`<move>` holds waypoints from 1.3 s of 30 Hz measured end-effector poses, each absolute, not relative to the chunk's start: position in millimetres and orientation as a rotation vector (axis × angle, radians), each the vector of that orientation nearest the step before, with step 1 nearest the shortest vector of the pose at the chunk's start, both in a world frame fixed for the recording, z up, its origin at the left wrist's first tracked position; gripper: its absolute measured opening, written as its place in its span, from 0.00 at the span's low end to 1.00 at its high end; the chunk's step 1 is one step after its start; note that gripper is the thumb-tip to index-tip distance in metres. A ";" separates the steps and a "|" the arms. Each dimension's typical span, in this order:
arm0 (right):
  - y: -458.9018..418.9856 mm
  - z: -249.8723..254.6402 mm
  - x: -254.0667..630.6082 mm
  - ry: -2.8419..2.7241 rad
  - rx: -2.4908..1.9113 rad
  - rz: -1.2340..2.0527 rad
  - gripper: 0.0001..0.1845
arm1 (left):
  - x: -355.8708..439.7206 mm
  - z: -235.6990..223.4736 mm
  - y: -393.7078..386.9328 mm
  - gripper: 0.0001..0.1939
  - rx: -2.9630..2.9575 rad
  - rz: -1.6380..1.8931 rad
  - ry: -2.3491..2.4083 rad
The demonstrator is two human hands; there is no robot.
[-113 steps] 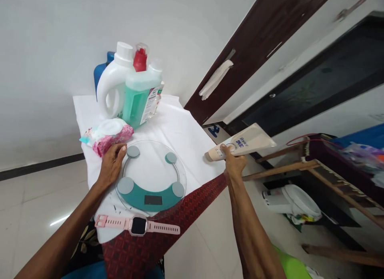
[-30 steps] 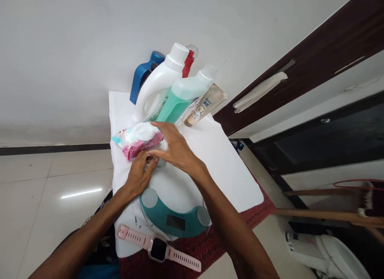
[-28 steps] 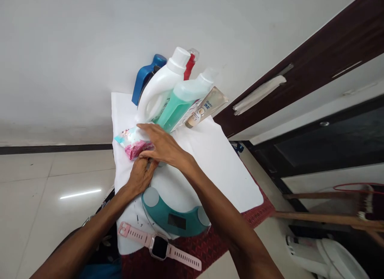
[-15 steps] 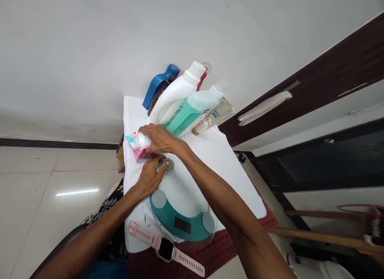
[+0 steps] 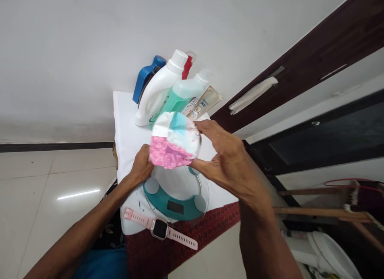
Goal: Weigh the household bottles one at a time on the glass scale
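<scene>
My right hand grips a soft pink, white and light-blue packet between thumb and fingers, raised over the scale and slightly blurred. Below it lies a round glass bathroom scale with a teal band, grey round pads and a dark display. At the scale's far left edge is my left hand, its fingertips hidden behind the packet, so its grip does not show. A pink-strapped smartwatch lies in front of the scale.
Against the wall stand a white bottle, a green bottle, a blue bottle, a red bottle and a beige tube. They share the white cloth. A red patterned cloth shows at the front.
My right hand has lifted the packet from the left of the cloth and brought it right, nearer the camera. My left hand stays near the scale's far edge. The view has shifted slightly.
</scene>
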State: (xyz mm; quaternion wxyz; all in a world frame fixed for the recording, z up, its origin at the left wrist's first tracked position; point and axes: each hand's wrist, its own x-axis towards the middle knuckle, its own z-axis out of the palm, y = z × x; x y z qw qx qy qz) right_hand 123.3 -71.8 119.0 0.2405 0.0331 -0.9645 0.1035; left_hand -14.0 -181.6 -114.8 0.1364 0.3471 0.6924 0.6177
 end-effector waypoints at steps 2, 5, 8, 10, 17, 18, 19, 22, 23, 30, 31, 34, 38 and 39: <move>-62.4 123.9 142.7 -2.763 0.003 0.218 0.25 | -15.8 -107.1 -179.7 0.15 1.069 1.782 1.978; -49.7 107.5 152.2 -3.046 -0.086 0.162 0.21 | -18.4 -99.6 -179.0 0.16 1.127 1.760 1.992; -46.9 77.5 144.3 -3.285 -0.172 0.172 0.18 | -19.7 -98.1 -179.5 0.15 1.131 1.728 2.025; -49.9 64.1 137.2 -3.347 -0.232 0.189 0.20 | -20.0 -98.5 -179.5 0.14 1.135 1.717 2.040; -46.8 93.2 172.9 -2.621 -0.343 0.703 0.28 | -20.2 -96.1 -180.9 0.15 1.121 1.721 2.031; -44.6 96.8 184.1 -2.372 -0.420 0.686 0.21 | -20.1 -95.8 -181.2 0.15 1.117 1.717 2.026; -42.3 97.8 195.0 -2.133 -0.505 0.634 0.16 | -20.1 -95.5 -181.5 0.15 1.115 1.714 2.021; -37.2 88.0 222.0 -1.697 -0.696 0.469 0.12 | -19.9 -95.1 -182.0 0.15 1.115 1.708 2.020; -36.5 82.6 228.5 -1.684 -0.737 0.443 0.13 | -19.9 -94.9 -182.0 0.15 1.116 1.703 2.025; -37.5 58.8 235.4 -2.344 -0.641 0.383 0.56 | -20.6 -91.8 -181.4 0.18 1.113 1.669 2.070; -36.8 55.1 230.9 -2.432 -0.608 0.381 0.61 | -20.8 -91.1 -181.3 0.18 1.107 1.665 2.073; -33.3 39.1 213.8 -2.690 -0.582 0.435 0.69 | -21.3 -88.9 -181.4 0.19 1.082 1.670 2.068; -30.2 15.6 197.2 -2.938 -0.614 0.648 0.66 | -22.6 -86.1 -181.3 0.22 1.064 1.642 2.098; -30.8 11.3 196.0 -2.936 -0.615 0.671 0.65 | -23.0 -85.5 -181.1 0.22 1.060 1.633 2.109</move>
